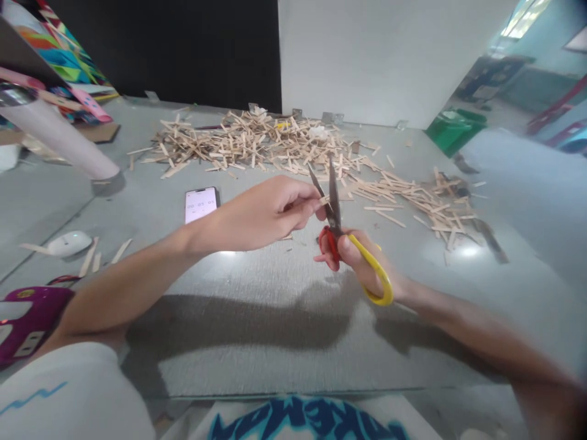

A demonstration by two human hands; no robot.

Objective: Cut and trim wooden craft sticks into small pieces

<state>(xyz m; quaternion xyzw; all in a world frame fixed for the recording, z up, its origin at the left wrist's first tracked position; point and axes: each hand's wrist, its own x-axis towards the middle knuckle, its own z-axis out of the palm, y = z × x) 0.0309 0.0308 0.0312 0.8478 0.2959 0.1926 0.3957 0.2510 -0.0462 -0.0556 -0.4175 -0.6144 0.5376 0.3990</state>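
My right hand [364,260] grips a pair of scissors [335,211] with one yellow and one red handle. Their dark blades point away from me and stand apart. Between the blades lies the end of a small flat wooden stick [324,200], pinched by the fingertips of my left hand [279,211]. Most of that stick is hidden by the fingers. Beyond both hands, a wide heap of wooden stick pieces [257,143] covers the back of the table. More loose pieces [413,198] spread to the right.
A phone [200,205] with a timer on its screen lies left of my left hand. Farther left are a pale bottle [64,131], a white mouse [70,243] and a purple device [34,321]. A black and white panel [367,61] borders the table [257,348]. A green bin [454,129] stands back right.
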